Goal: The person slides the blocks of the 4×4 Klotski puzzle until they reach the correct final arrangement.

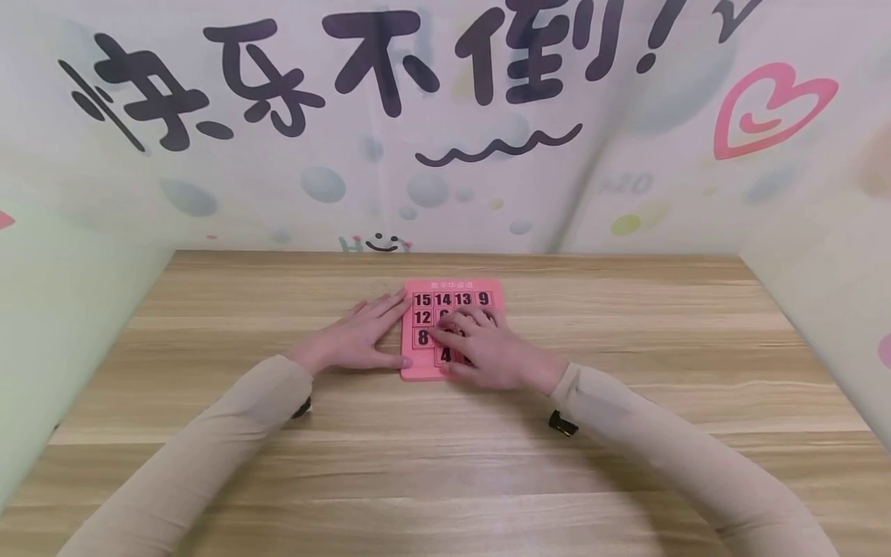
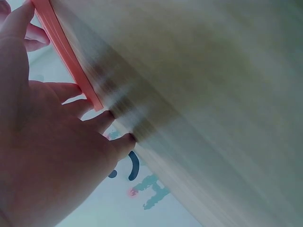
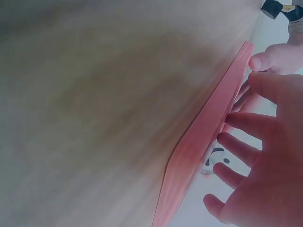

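Observation:
A pink number slide puzzle lies flat on the wooden table. Its top row reads 15, 14, 13, 9, with 12 and 8 below at the left and a 4 lower down. At the bottom left corner the pink tray shows bare. My left hand rests along the puzzle's left edge, fingers stretched and thumb touching near the lower corner. Over the right part of the tiles lies my right hand, fingers spread and slightly bent, hiding several numbers. In the right wrist view, fingertips touch the puzzle's face.
The wooden table runs back to a white printed wall sheet with dark lettering and a pink heart. Black straps show under the beige sleeves.

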Available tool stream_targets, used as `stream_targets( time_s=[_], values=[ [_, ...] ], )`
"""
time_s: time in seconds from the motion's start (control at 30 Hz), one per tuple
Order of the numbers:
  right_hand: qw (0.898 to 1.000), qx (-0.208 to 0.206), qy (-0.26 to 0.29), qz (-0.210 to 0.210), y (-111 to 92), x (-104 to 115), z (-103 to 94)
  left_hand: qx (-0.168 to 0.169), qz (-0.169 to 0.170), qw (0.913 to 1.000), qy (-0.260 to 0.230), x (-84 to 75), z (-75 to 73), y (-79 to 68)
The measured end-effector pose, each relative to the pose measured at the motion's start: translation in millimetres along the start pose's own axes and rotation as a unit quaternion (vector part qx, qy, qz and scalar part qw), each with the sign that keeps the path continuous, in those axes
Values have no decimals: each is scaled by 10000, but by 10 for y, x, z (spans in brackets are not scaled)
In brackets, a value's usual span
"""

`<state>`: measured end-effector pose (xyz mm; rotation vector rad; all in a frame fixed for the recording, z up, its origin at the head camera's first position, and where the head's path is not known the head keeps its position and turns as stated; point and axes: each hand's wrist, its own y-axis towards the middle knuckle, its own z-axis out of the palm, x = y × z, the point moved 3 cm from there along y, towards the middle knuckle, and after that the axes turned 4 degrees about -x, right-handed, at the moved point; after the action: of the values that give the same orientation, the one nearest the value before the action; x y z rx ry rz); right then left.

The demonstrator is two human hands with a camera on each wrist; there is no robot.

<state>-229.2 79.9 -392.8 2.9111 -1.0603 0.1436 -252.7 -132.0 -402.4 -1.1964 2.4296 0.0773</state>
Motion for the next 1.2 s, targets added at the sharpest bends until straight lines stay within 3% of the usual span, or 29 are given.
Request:
stream_targets(
  time_s=[0.23, 0.7, 1.2],
  values=[
    [9991, 388, 147, 89, -72, 41, 13, -5, -15, 10000, 23, 3, 1, 4],
    [9987, 383, 348, -19, -232, 129, 37, -27, 13, 10000, 77, -15, -5, -1],
    [9967, 393, 670, 217, -113, 5, -43, -17, 3, 9999, 106, -18, -14, -4]
  ],
)
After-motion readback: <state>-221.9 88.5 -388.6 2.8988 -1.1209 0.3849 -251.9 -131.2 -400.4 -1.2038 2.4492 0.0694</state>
